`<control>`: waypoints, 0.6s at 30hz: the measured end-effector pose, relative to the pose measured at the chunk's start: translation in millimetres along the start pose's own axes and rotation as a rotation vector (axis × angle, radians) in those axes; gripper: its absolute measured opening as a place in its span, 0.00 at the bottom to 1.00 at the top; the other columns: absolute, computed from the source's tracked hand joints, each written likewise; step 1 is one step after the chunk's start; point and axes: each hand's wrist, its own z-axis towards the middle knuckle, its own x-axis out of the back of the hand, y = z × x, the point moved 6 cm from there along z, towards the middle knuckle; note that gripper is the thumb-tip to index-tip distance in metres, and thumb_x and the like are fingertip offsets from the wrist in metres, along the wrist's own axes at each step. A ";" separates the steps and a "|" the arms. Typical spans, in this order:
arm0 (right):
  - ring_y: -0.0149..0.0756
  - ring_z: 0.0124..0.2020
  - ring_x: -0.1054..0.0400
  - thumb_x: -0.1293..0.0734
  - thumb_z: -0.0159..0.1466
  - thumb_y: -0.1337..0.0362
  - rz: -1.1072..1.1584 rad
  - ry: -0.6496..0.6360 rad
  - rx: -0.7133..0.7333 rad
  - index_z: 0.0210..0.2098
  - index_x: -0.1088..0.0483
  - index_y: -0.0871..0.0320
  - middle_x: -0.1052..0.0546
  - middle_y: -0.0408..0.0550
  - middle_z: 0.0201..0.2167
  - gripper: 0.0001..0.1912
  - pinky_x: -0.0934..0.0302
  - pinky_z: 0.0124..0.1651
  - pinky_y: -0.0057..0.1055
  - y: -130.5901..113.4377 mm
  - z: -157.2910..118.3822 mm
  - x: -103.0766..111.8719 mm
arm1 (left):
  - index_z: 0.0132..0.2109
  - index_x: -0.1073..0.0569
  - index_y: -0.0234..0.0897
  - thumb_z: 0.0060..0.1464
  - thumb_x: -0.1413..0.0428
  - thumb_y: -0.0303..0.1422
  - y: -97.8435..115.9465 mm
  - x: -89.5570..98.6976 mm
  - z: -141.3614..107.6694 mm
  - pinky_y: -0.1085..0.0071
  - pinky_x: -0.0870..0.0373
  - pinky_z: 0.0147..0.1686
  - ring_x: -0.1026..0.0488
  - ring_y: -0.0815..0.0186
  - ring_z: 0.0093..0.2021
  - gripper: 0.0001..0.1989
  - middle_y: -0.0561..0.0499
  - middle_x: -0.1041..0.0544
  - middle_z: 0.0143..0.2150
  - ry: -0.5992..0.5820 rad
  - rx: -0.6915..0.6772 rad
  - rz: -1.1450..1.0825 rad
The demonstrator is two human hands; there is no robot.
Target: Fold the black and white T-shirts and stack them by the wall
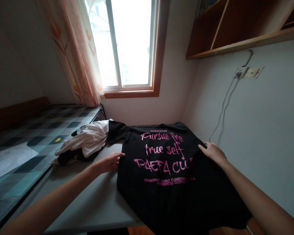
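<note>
A black T-shirt [161, 195] with pink lettering lies spread over a pale table [88, 195], its lower part hanging past the front edge. My left hand [110, 162] pinches the shirt's left side edge between thumb and fingers. On the other side, my right hand [213, 152] holds the right side edge, thumb on top of the cloth. The shirt's left sleeve reaches toward a crumpled pile of white and black clothes [88, 140] at the table's back left.
A bed with a checked cover [63, 120] stands at the left, with a white sheet [12, 160] on it. Behind are a curtain [73, 52] and a window [134, 42]. Wooden shelves [235, 39] hang above a wall socket [242, 72] with a cable.
</note>
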 end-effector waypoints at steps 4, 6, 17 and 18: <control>0.53 0.40 0.26 0.39 0.62 0.49 -0.009 -0.158 -0.049 0.35 0.22 0.59 0.20 0.60 0.35 0.22 0.35 0.36 0.39 21.3 -2.5 6.1 | 0.37 0.26 0.31 0.44 0.33 0.35 -5.3 -27.1 -22.4 0.74 0.28 0.38 0.23 0.67 0.35 0.15 0.48 0.20 0.35 -0.292 0.002 -0.115; 0.52 0.39 0.25 0.36 0.60 0.51 -0.011 -0.179 -0.036 0.32 0.22 0.57 0.20 0.58 0.33 0.17 0.36 0.35 0.37 25.4 -2.4 12.0 | 0.40 0.26 0.31 0.43 0.32 0.32 -3.8 -41.2 -35.7 0.73 0.28 0.43 0.22 0.65 0.40 0.17 0.46 0.20 0.39 -0.430 -0.012 -0.098; 0.50 0.38 0.26 0.36 0.59 0.55 -0.025 -0.209 0.006 0.32 0.23 0.55 0.20 0.55 0.35 0.13 0.37 0.36 0.37 22.9 3.6 12.4 | 0.46 0.33 0.39 0.53 0.41 0.45 -32.2 -36.6 -62.9 0.69 0.28 0.20 0.24 0.61 0.22 0.19 0.51 0.23 0.26 -0.577 0.276 0.153; 0.51 0.39 0.26 0.36 0.59 0.54 -0.022 -0.215 0.006 0.33 0.23 0.55 0.20 0.56 0.36 0.14 0.37 0.36 0.38 23.0 4.5 11.1 | 0.44 0.33 0.39 0.53 0.42 0.48 -32.7 -29.3 -61.1 0.67 0.28 0.19 0.25 0.60 0.21 0.19 0.51 0.23 0.25 -0.563 0.272 0.240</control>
